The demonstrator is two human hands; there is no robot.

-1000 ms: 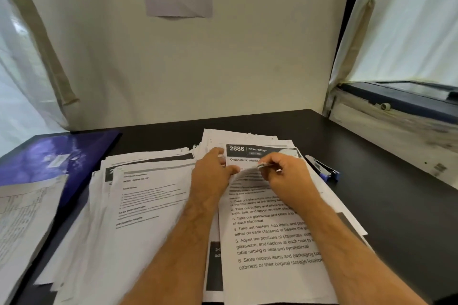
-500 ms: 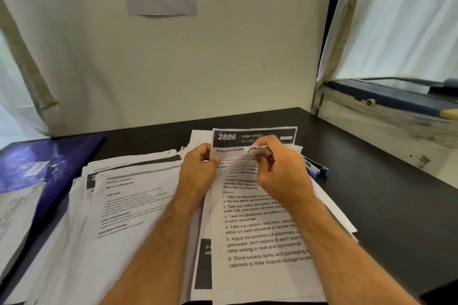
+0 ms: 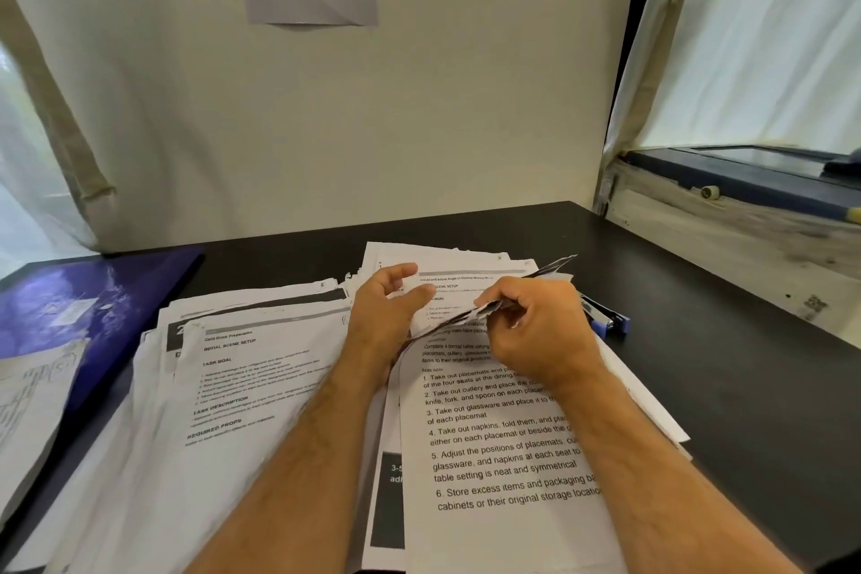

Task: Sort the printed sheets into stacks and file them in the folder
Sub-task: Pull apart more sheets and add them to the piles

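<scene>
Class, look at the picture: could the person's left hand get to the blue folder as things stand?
Probably yes: the left hand is open, holding nothing, and the blue folder lies uncovered on its side of the desk, beyond the left paper stack, with nothing standing between.

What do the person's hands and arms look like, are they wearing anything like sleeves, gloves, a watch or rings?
Both forearms are bare right down to the frame's bottom edge, with no sleeves showing. The left hand and right hand have no gloves, and no watch, bracelet or ring is visible. The forearms are hairy.
</scene>
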